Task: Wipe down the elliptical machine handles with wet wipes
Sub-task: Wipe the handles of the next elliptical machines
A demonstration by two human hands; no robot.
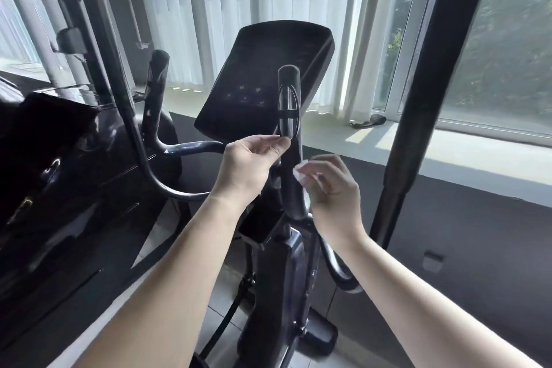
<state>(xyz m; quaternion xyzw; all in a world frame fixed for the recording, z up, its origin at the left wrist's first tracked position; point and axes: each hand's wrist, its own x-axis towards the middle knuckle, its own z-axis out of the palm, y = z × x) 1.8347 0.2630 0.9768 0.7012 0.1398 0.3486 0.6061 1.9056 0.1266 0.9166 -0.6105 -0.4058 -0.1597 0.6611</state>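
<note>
**— Which step are you on?**
— From the head view, I judge it as wiping the near handle (289, 116), which stands upright between my left grip (251, 161) and my right grip (331, 188). The next move calls for pressing the wet wipe (301, 171) onto the bar and sliding it along.

**— And your grips?**
— The right is narrow, pinching the small white wet wipe just beside the handle. The left has its fingertips bunched against the handle's other side. I cannot tell whether they pinch anything. The second handle (157, 78) stands well beyond my left grip, past the console (257, 81).
</note>
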